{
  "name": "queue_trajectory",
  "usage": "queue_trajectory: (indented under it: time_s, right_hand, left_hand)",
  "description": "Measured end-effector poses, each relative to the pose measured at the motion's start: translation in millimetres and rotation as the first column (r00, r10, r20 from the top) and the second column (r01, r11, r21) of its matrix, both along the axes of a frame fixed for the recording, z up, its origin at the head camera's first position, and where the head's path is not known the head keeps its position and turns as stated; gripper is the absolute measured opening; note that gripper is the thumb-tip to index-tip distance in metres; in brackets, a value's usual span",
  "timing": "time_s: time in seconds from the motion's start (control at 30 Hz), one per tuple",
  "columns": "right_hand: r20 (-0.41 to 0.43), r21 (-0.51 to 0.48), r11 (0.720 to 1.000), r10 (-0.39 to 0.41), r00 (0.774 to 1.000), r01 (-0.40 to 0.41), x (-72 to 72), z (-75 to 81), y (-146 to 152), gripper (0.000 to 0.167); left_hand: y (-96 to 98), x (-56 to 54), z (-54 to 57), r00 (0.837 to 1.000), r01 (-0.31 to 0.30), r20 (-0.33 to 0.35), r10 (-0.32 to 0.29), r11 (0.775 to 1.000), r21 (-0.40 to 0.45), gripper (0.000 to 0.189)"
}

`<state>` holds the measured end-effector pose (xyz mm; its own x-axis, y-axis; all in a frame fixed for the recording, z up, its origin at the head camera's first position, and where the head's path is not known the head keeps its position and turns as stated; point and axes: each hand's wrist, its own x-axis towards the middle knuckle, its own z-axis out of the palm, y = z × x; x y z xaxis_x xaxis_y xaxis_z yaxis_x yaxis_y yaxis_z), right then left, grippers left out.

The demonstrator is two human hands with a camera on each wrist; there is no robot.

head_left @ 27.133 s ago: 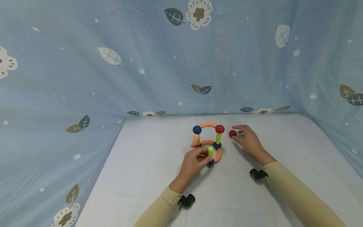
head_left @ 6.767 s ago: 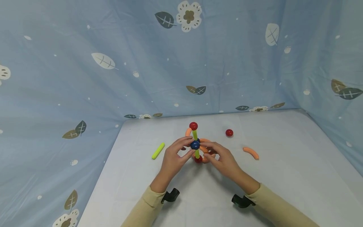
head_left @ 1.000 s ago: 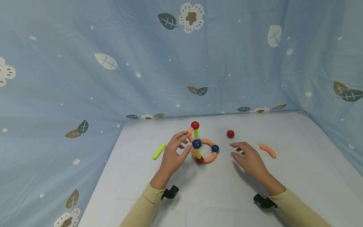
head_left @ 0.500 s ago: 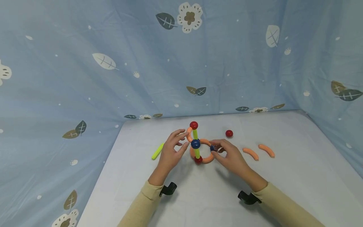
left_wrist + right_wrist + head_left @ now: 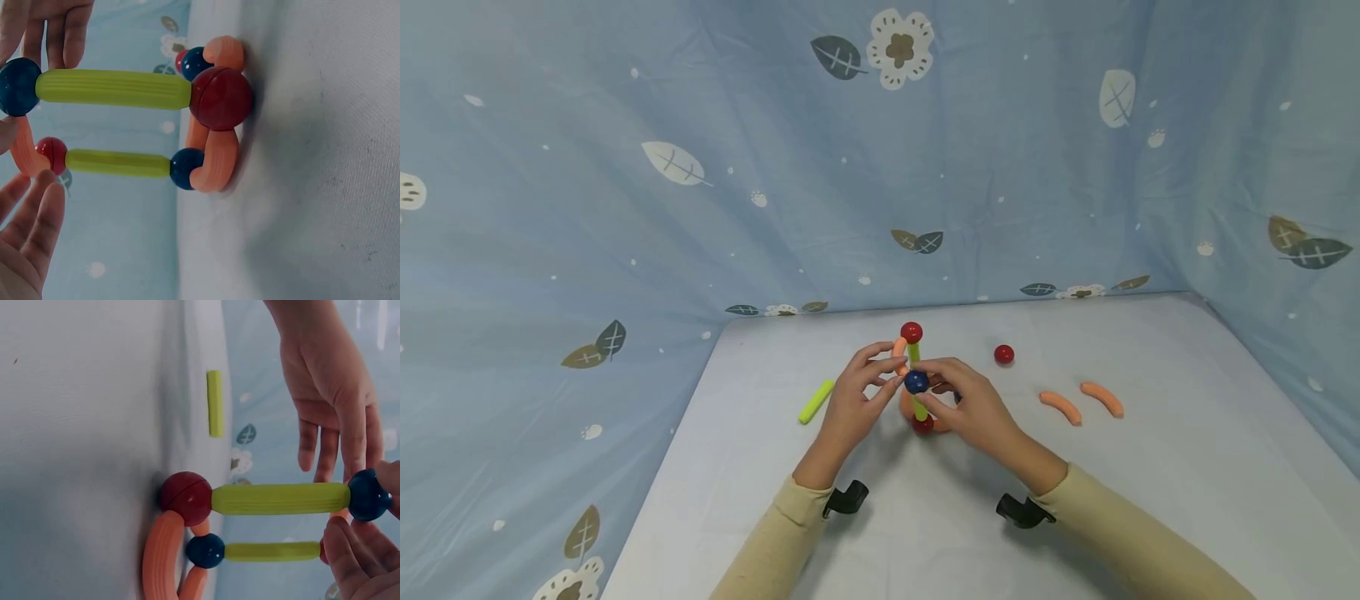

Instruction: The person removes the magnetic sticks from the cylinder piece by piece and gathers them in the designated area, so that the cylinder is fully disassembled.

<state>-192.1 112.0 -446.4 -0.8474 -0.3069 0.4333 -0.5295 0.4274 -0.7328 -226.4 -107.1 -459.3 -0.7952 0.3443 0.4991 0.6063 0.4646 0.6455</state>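
A frame of green straight rods, orange curved rods and red and blue balls stands on the table. My right hand (image 5: 973, 408) pinches the front upper blue ball (image 5: 916, 382), on top of an upright green rod (image 5: 281, 499) that rises from a red ball (image 5: 186, 498). With my left hand (image 5: 856, 400) I pinch the orange curved rod (image 5: 899, 353) that links this blue ball to the rear red ball (image 5: 912, 332). Behind stands a second green rod (image 5: 119, 163). Orange curved rods (image 5: 219, 164) and balls form the base. My right hand hides part of that base in the head view.
Left of the frame lies a loose green rod (image 5: 816, 402). To the right are a loose red ball (image 5: 1003, 354) and two loose orange curved rods (image 5: 1061, 408) (image 5: 1102, 400). A blue patterned cloth (image 5: 775, 167) hangs behind the white table (image 5: 940, 542).
A second orange curved rod now lies at the right, unlike 6.8 s ago. Over the last second my right hand moved left, past the base's blue ball, to the upper blue ball.
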Motion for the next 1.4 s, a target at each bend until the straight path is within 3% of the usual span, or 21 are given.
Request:
queue_trajectory:
  time_s: [0.77,1.4]
  right_hand:
    - [0.011,-0.001,0.999,-0.039,0.999,0.039,-1.0,-2.5,-6.1,0.038]
    - [-0.006,-0.012,0.998,-0.058,0.998,0.058,1.5,-5.4,-6.1,0.038]
  left_hand:
    - [2.5,0.8,5.6,0.998,0.037,-0.043,-0.036,0.999,0.004,0.025]
    - [3.4,0.1,3.7,0.997,0.03,-0.068,-0.031,0.999,-0.02,0.024]
